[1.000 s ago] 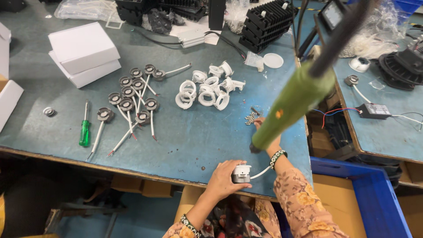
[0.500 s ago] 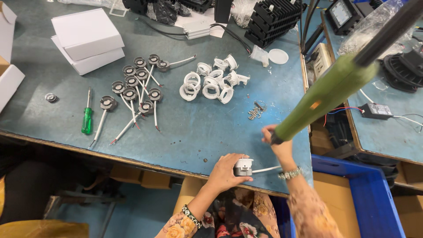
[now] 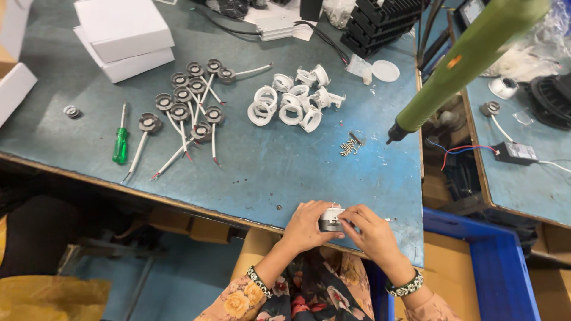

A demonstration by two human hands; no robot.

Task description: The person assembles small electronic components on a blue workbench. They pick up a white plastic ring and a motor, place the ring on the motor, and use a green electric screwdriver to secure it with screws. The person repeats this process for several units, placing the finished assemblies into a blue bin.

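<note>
since a second ago the right hand [image 3: 372, 232] left the green electric screwdriver [image 3: 464, 65]; both hands, left hand [image 3: 306, 224] too, now pinch one small round lamp fitting [image 3: 331, 219] at the counter [image 3: 262, 172] edge; eight white plastic rings [image 3: 291, 101] lie beyond them.

This is a small assembly workshop for light fittings. A worn blue tabletop [image 3: 256, 160] carries batches of identical parts: white rings [image 3: 291, 102] in a heap, grey round parts with wires [image 3: 187, 107] laid out in rows, a small pile of screws [image 3: 350, 145] and a green screwdriver [image 3: 121, 142]. A green power screwdriver [image 3: 464, 65] hangs over the tabletop's edge. White boxes [image 3: 125, 35] are stacked at the back beside black finned heat sinks [image 3: 380, 21]. A second tabletop [image 3: 511, 184] at the right holds a wired driver unit [image 3: 516, 153], and a blue crate [image 3: 499, 267] stands below.
</note>
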